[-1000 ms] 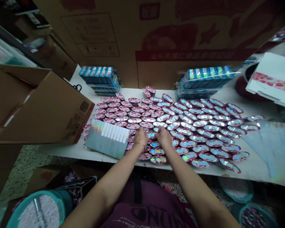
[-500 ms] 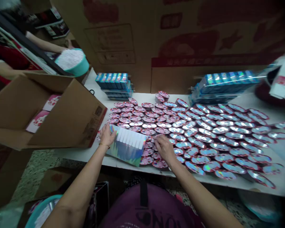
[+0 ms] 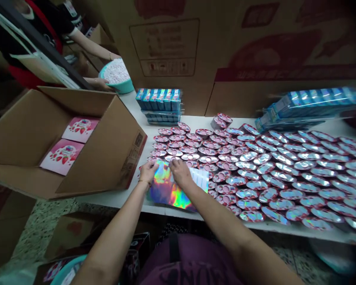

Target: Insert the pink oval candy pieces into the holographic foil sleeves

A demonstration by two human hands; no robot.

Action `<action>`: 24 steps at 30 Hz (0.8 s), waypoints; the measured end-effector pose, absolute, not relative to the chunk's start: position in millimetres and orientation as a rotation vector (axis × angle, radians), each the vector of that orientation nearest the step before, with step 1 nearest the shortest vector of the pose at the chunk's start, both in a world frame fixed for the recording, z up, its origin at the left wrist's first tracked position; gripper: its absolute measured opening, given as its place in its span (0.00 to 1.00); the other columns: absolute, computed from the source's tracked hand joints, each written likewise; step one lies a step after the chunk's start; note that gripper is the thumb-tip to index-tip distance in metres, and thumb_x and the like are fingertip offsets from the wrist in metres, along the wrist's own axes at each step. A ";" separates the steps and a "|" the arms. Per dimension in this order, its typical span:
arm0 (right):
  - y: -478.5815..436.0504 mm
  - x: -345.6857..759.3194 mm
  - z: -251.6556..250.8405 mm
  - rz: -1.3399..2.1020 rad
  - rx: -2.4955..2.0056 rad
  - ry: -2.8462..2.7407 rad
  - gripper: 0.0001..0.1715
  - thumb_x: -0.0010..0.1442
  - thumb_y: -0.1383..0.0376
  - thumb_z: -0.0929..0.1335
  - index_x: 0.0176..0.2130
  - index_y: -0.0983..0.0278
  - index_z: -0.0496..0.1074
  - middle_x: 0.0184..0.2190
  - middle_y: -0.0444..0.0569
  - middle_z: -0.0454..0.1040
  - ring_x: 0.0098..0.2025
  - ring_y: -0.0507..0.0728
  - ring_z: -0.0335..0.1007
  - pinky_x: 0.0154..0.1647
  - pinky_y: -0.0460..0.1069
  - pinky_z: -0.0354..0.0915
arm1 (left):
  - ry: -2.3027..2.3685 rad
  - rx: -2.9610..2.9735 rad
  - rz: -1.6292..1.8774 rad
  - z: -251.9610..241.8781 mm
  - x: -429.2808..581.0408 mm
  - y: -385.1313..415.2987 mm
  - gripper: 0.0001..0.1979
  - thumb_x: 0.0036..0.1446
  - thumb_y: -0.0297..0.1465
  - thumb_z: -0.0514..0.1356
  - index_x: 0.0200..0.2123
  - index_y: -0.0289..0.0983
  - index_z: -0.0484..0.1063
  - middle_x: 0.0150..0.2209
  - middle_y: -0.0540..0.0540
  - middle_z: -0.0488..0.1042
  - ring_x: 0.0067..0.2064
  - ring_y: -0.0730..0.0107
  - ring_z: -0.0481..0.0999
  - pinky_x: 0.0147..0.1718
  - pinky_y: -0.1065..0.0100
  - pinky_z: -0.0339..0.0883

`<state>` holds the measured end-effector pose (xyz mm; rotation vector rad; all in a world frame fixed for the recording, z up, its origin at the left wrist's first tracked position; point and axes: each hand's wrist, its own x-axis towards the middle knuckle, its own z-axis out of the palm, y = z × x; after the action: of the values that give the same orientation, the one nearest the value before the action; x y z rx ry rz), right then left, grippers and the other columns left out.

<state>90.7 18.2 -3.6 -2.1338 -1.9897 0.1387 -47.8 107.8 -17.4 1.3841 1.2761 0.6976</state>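
Note:
A shiny rainbow-coloured sheet (image 3: 169,188) lies over the near left part of the rows of small oval containers. My left hand (image 3: 148,172) pinches its upper left corner. My right hand (image 3: 180,172) is at the sheet's top edge, fingers bent down and pressed together; what they hold, if anything, is too small to make out. White strips (image 3: 200,179) show on the sheet's right part. Many oval containers (image 3: 273,193) with red rims and shiny tops spread to the right; those nearer the left show pink tops.
An open cardboard box (image 3: 106,146) with pink-and-white packs (image 3: 62,156) stands at left. Blue packs (image 3: 160,101) are stacked at the back, with more blue packs (image 3: 311,105) at right. Behind the box, a person's hands hold a turquoise basin (image 3: 126,86) of white pieces.
My right hand has moved left, from the sheet's right edge to its top edge near my left hand. The sheet now shines with bright colours. The view has shifted left.

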 end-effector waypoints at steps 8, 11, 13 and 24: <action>-5.8 90.2 3.8 0.280 -2.113 -1.729 0.12 0.59 0.71 0.58 0.37 0.65 0.69 0.40 0.53 0.68 0.41 0.55 0.62 0.39 0.49 0.61 | 1.280 1.482 0.652 -21.0 -35.1 105.8 0.13 0.37 0.37 0.60 0.25 0.33 0.71 0.20 0.53 0.66 0.25 0.75 0.64 0.27 0.73 0.58; -26.7 92.4 26.2 0.471 -1.900 -1.322 0.07 0.56 0.69 0.62 0.30 0.64 0.70 0.33 0.48 0.70 0.37 0.53 0.64 0.38 0.47 0.61 | 1.437 1.792 0.555 -15.7 -33.5 116.5 0.12 0.41 0.36 0.58 0.27 0.33 0.72 0.22 0.50 0.68 0.27 0.69 0.67 0.30 0.69 0.61; -50.3 100.0 41.6 0.676 -1.711 -1.006 0.06 0.53 0.67 0.63 0.28 0.64 0.69 0.29 0.45 0.70 0.32 0.50 0.64 0.34 0.45 0.62 | 1.542 2.010 0.517 -5.7 -28.7 117.5 0.13 0.43 0.33 0.57 0.32 0.32 0.72 0.30 0.44 0.72 0.35 0.63 0.69 0.37 0.65 0.61; -169.4 178.6 23.8 0.863 -1.405 -0.053 0.15 0.41 0.58 0.71 0.29 0.65 0.70 0.18 0.41 0.69 0.20 0.48 0.62 0.22 0.44 0.58 | 0.887 1.115 0.190 21.8 72.6 -58.0 0.25 0.45 0.46 0.58 0.40 0.33 0.72 0.32 0.43 0.74 0.30 0.72 0.70 0.25 0.73 0.58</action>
<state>178.6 -169.4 23.8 -1.4049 -0.0529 0.8629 72.6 -58.0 21.8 1.1148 0.8869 0.1900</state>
